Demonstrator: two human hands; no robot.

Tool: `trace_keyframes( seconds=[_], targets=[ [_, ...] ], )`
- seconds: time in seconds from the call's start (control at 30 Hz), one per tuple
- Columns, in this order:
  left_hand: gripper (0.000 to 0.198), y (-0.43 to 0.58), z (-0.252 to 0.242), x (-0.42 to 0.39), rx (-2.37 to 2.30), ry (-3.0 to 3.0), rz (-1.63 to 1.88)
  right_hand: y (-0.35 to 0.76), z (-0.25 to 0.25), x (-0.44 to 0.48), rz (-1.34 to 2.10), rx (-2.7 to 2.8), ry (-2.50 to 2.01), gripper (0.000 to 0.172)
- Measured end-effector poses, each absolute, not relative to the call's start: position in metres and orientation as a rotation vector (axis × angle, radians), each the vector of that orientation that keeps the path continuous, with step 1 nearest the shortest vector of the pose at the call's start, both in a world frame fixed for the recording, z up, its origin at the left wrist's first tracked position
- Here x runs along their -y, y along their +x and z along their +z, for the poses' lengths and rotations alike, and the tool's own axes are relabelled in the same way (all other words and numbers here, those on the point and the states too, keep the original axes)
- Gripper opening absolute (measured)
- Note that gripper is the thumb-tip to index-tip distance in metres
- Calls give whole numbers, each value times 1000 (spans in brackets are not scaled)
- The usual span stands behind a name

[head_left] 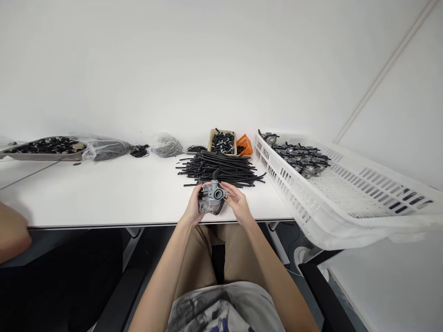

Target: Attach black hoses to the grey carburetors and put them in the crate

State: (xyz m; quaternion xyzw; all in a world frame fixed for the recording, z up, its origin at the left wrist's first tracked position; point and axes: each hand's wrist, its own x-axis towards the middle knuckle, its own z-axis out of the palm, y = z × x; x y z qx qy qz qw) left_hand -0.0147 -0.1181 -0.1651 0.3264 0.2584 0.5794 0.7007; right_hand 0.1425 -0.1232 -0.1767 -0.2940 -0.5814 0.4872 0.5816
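**Both hands on a grey metal carburetor (212,197) at the table's front edge**

Left hand (191,205) and right hand (237,203) hold the carburetor between them, just in front of the tube pile. Left fingers (200,196) are closed around its near left side. Right fingers (226,190) curl over the right side beside the round bore, fingertips pressed on the casting, so both hands are gripping it. Can't tell if its underside touches the white table (104,196) or sits just above it. A short black hose stub (216,174) sticks up from the top, and a curved black hose (218,210) hangs at the lower right.

Directly behind the hands is a loose pile of black rubber tubes (221,169) - some ends nearly reach the fingers. Behind that sit a tan tray (223,130) of black-and-grey fittings and a small orange basket (245,145). To the right, a white perforated plastic crate (332,193) holds a cluster of assembled carburetors (297,157). Farther left along the back are a metal tray (41,157) of black parts and clear plastic bags (167,145). Another person's forearm (12,233) comes in at the left edge - apart from these hands.
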Motion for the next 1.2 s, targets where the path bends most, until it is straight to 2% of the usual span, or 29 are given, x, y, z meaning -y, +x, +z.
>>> trace_keyframes(
  seconds=[0.23,0.6,0.77,0.97,1.2],
  targets=[
    [27,-14,-159,122,-645,663,1236,147,-183,123,1176,1482,-524,62],
    [43,-15,-159,120,-632,587,1163,147,-183,124,1195,1508,-482,58],
    [41,-17,-161,119,-599,631,1192,144,-183,119,1204,1352,-592,60],
    [47,-15,-160,121,-560,827,1219,139,-183,110,1203,1140,-657,48],
    [49,-6,-167,115,-773,877,1462,137,-186,109,1102,992,-785,35]
  ],
)
